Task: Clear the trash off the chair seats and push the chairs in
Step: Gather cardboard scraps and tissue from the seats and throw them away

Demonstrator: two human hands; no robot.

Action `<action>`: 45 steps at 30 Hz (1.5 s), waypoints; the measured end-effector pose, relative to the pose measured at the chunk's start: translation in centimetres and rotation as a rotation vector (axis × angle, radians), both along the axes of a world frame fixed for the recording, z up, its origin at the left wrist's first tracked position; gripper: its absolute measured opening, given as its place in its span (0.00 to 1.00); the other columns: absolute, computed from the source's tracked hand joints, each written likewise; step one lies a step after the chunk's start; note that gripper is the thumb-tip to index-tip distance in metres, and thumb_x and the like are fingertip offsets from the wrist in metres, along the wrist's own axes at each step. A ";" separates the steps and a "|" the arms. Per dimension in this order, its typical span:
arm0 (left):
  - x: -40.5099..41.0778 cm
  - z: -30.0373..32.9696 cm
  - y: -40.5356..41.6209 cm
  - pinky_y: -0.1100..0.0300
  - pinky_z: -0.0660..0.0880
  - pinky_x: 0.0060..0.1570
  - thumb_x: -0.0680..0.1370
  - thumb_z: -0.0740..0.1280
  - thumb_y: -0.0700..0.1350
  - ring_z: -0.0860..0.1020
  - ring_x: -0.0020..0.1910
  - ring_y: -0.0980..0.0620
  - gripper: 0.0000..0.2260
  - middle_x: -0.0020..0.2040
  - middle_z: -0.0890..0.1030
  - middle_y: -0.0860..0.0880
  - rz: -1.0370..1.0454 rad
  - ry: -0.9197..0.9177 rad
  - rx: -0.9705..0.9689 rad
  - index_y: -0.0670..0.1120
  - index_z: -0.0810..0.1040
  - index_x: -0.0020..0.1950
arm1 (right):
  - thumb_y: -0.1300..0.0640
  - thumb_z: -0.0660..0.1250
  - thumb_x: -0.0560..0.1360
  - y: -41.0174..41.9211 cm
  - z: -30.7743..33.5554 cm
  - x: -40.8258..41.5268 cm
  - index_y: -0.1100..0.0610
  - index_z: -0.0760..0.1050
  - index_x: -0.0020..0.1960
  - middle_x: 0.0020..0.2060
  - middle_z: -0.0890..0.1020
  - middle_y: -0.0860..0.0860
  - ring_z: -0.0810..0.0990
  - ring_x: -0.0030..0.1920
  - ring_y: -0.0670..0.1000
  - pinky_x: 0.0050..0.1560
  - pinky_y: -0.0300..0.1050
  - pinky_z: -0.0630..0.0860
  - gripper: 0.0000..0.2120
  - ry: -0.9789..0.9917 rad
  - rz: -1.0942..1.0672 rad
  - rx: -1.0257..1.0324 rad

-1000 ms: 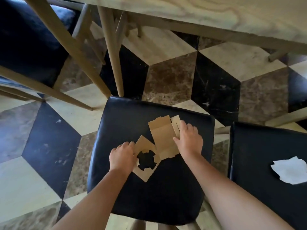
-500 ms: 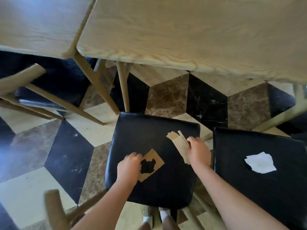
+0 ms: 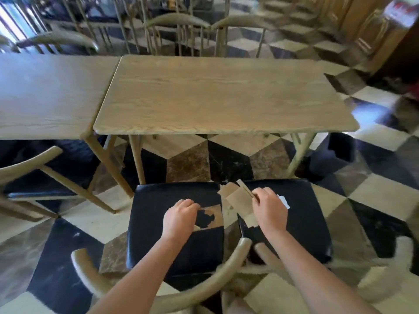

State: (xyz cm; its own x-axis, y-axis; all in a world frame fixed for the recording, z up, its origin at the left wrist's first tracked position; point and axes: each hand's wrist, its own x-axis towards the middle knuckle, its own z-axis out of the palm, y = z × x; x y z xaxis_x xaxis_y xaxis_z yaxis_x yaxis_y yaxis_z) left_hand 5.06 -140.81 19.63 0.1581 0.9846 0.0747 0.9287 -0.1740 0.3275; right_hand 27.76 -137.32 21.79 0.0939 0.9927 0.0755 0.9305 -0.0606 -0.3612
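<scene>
Cardboard scraps are off the left chair seat (image 3: pixel 174 250): my left hand (image 3: pixel 179 219) pinches the holed cardboard piece (image 3: pixel 215 214), my right hand (image 3: pixel 268 211) the folded strip (image 3: pixel 237 200). Next, white paper (image 3: pixel 284 201) (half hidden) on the right seat (image 3: pixel 303 225) needs a free grip, I judge.

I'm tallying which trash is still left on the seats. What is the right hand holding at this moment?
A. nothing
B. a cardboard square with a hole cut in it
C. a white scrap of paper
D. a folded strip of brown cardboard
D: the right hand pinches the folded brown cardboard strip, while the left hand holds the holed cardboard square, and the white paper scrap lies on the right chair seat.
</scene>
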 end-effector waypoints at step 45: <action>33.8 3.2 7.8 0.66 0.79 0.35 0.75 0.68 0.37 0.81 0.43 0.55 0.06 0.44 0.82 0.50 0.709 -1.015 -0.521 0.44 0.81 0.50 | 0.63 0.68 0.73 8.6 -1.0 30.1 0.53 0.77 0.40 0.39 0.81 0.50 0.79 0.43 0.50 0.46 0.51 0.80 0.07 0.907 -0.194 -0.477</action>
